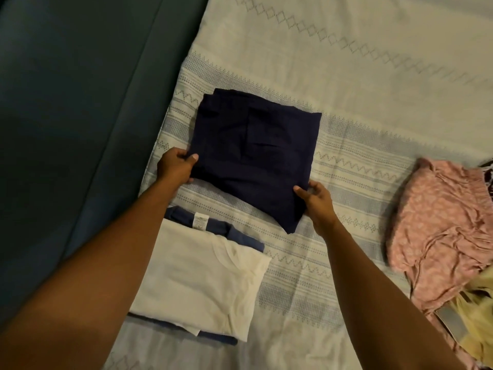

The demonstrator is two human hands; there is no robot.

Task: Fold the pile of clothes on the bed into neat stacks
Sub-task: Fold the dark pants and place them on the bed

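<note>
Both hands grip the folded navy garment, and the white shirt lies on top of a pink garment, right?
No: the head view shows the white shirt on a blue garment; the pink garment lies apart. Left hand and right hand do grip the navy garment.

Left hand (176, 166) and right hand (314, 200) grip folded navy garment (253, 156) (on the bed (346, 76)).

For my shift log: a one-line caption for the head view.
Left hand and right hand grip opposite edges of a folded navy garment on the bedspread, beside a folded white shirt.
</note>
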